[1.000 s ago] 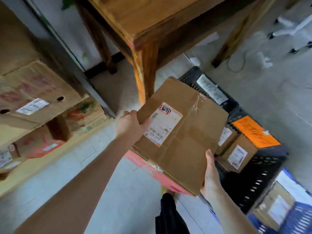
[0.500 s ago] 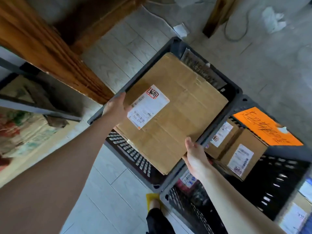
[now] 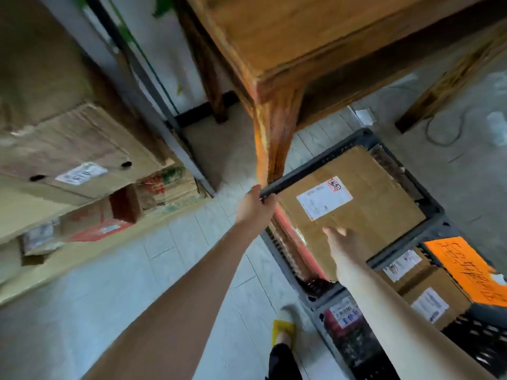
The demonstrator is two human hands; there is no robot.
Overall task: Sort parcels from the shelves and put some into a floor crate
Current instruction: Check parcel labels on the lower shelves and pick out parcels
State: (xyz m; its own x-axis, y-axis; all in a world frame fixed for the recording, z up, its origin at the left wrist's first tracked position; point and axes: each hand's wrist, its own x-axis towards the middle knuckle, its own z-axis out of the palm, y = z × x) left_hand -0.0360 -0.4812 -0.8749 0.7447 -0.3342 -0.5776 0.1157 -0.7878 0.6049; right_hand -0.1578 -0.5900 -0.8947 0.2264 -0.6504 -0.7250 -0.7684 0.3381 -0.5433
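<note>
Parcel: the brown cardboard box [image 3: 354, 212] lies in the dark floor crate [image 3: 301, 174], white label up, filling nearly all of it.
Left hand [image 3: 256, 208]: fingers curled over the crate's near-left rim corner, grasping it.
Right hand [image 3: 338, 239]: released, fingers spread, just above the box's near edge.
Edges: the wooden table leg [image 3: 273, 138] stands right beside the crate's left rim.
Open room: bare tiled floor [image 3: 153, 270] lies left of the crate, between it and the shelves [image 3: 82, 187].
Right: a second crate [image 3: 411, 259] adjoins, holding smaller parcels.
</note>
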